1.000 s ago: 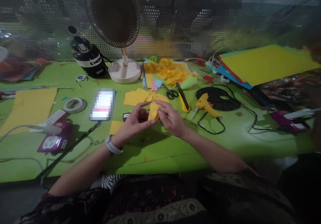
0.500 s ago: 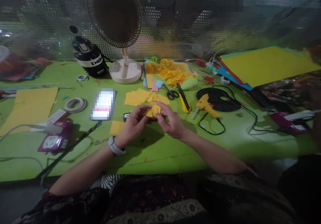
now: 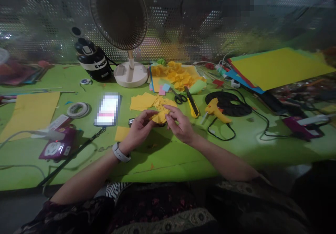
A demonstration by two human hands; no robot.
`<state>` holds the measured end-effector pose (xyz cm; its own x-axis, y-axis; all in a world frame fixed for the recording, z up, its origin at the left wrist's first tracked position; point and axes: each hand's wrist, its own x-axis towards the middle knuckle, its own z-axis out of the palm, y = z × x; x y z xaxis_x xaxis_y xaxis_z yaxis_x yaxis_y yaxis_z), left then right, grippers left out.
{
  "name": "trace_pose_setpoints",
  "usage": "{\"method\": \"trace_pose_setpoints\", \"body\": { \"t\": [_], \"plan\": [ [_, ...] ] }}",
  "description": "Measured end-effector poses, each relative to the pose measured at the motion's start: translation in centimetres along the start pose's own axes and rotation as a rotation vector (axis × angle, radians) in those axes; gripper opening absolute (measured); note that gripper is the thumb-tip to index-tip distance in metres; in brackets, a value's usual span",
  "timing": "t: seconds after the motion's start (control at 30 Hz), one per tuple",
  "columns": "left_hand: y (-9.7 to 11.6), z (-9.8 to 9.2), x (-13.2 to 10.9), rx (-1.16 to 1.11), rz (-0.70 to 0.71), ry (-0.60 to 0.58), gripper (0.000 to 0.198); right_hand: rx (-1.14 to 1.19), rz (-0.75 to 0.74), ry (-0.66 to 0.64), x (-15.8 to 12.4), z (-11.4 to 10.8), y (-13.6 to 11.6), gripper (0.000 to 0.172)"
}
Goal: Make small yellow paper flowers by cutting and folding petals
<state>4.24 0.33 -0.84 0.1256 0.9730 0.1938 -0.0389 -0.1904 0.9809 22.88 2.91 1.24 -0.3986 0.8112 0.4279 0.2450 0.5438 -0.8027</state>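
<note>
Between my two hands is a yellow paper piece (image 3: 159, 117) with a rounded, petal-like edge. My left hand (image 3: 141, 125) pinches it from the left, thumb below and fingers above. On its right edge, my right hand (image 3: 180, 125) closes thumb and fingertips on the paper. Just behind the hands lie a stack of yellow paper squares (image 3: 143, 101) and some cut yellow scraps (image 3: 162, 102). A single yellow square (image 3: 122, 133) rests by my left wrist. A small dark object with a white label (image 3: 131, 121) is partly hidden behind my left hand.
Scissors (image 3: 180, 97), a yellow cutter knife (image 3: 193, 104) and a yellow glue gun (image 3: 215, 111) lie to the right. Folded yellow paper pieces (image 3: 178, 75) are piled behind. Leftward are a phone (image 3: 107, 110), tape roll (image 3: 78, 110) and purple power strip (image 3: 59, 144); a fan (image 3: 131, 73) stands behind.
My right fingers have shifted slightly and bend more tightly at the paper's right edge. The paper has tilted a little flatter. My left hand stays nearly in place.
</note>
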Motion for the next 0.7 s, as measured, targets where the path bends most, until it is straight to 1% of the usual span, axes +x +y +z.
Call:
{"method": "trace_pose_setpoints", "body": {
  "t": [0.2,0.4,0.53,0.6,0.7],
  "plan": [
    [0.2,0.1,0.1,-0.039,-0.016,0.010,0.024,-0.044,-0.028,-0.005,0.0,0.0,0.1,0.038],
    [0.7,0.2,0.1,-0.093,-0.036,0.033,0.026,-0.152,-0.127,-0.013,-0.1,0.0,0.5,0.043],
    [0.7,0.1,0.2,-0.158,-0.050,0.015,0.033,-0.282,-0.269,0.029,0.2,-0.1,1.0,0.036],
    [0.8,0.1,0.3,-0.169,-0.051,-0.002,0.037,-0.294,-0.331,0.060,0.4,-0.1,1.1,0.031],
    [0.9,0.1,0.3,-0.179,-0.056,-0.008,0.040,-0.265,-0.365,0.072,0.6,-0.2,1.1,0.026]
  ]
}}
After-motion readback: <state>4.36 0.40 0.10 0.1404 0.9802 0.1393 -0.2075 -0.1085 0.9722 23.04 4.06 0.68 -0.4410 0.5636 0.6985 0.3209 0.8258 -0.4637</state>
